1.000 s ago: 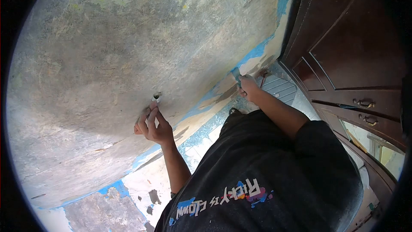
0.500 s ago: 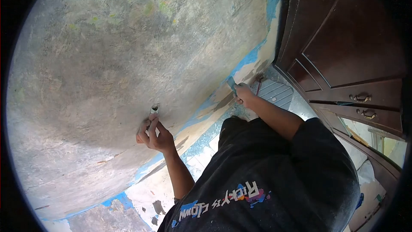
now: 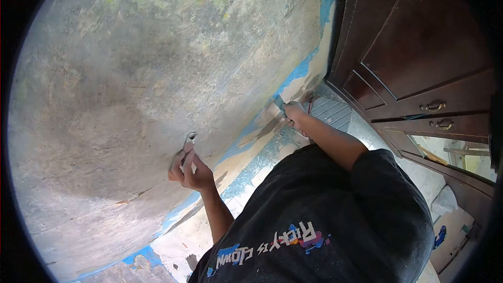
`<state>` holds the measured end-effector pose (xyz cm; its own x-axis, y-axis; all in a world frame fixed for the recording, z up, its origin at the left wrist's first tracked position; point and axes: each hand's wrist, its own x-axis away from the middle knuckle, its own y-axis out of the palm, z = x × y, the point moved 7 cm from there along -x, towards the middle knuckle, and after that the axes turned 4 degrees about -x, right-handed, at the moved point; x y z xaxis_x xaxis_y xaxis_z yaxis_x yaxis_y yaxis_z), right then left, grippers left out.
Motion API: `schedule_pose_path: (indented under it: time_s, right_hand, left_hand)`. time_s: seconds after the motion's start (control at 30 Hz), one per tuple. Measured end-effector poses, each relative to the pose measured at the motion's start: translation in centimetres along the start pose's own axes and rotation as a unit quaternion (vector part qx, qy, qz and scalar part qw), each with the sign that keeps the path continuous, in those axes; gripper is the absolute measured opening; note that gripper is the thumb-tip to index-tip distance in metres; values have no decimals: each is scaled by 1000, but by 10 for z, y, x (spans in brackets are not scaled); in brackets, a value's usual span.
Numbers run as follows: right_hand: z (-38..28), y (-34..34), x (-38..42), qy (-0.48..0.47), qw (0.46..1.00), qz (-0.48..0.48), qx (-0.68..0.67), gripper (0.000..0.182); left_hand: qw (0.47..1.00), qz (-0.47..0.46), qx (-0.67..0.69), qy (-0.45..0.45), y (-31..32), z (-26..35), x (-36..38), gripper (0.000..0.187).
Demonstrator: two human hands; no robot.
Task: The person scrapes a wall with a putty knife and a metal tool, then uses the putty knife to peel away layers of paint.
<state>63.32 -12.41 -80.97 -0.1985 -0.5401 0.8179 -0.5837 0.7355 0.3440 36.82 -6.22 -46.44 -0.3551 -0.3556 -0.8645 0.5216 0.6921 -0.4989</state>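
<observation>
My right hand (image 3: pixel 296 113) is closed around a flat greyish scraper (image 3: pixel 280 102). Its blade lies against the lower part of the wall (image 3: pixel 105 99), at the border where blue paint (image 3: pixel 300 72) meets bare plaster. My left hand (image 3: pixel 193 174) is raised close to the wall with its fingertips pinched together. Just beyond those fingertips is a small dark hole (image 3: pixel 192 136) with a pale rim. A thin dark edge shows by the fingers, but I cannot make out what they hold.
A dark brown wooden cabinet (image 3: pixel 419 57) with brass drawer handles stands at the right. Ridged grey tiles (image 3: pixel 331 112) lie at the wall's foot. A white plastic bag (image 3: pixel 445 199) and a blue item (image 3: pixel 440 236) are at the lower right.
The view has shifted slightly. The left hand's fingertips are still by the hole, and the right hand keeps the scraper at nearly the same spot on the wall.
</observation>
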Motion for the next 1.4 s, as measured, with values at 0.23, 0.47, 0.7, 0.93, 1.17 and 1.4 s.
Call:
schedule_pose_path:
  time_s: [0.23, 0.47, 0.7, 0.93, 1.17, 1.4]
  right_hand:
    - [-8, 8, 21, 11, 999, 37, 23, 24]
    - [10, 11, 31, -83, 995, -20, -57, 24]
    - [4, -7, 31, -67, 998, -6, 8, 19]
    - [19, 10, 34, -79, 994, 52, -59, 15]
    - [23, 19, -15, -50, 995, 37, -72, 16]
    - [14, 24, 17, -66, 995, 23, -68, 13]
  left_hand:
    - [1000, -17, 4, 17, -7, -24, 11, 19]
    - [997, -38, 21, 56, -9, -30, 15, 19]
    - [994, -70, 51, 62, -2, -20, 24, 23]
    - [991, -80, 69, 77, 0, -14, 19, 23]
    - [991, -83, 50, 93, -1, -11, 20, 19]
    - [988, -103, 41, 111, 6, -15, 25, 20]
